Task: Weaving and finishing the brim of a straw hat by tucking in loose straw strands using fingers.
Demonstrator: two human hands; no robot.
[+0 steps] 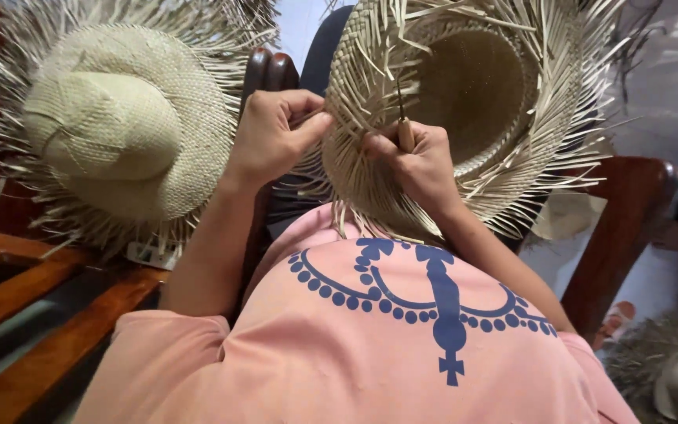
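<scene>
With the unfinished pale woven straw hat (464, 118) held over the lap, the left hand (276, 133) pinches loose brim strands while the right hand (421, 161) grips a thin wooden-handled awl (403, 126), mid-weave; threading next demands precision.

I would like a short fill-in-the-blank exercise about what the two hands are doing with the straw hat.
1. The right hand holds a thin tool with a ____ handle against the unfinished hat.
2. The left hand pinches loose straw ends at that hat's ____.
3. A second straw hat lies to the person's ____, crown up.
4. The person wears a ____ shirt with a blue print.

Missing words: wooden; brim; left; pink
</scene>
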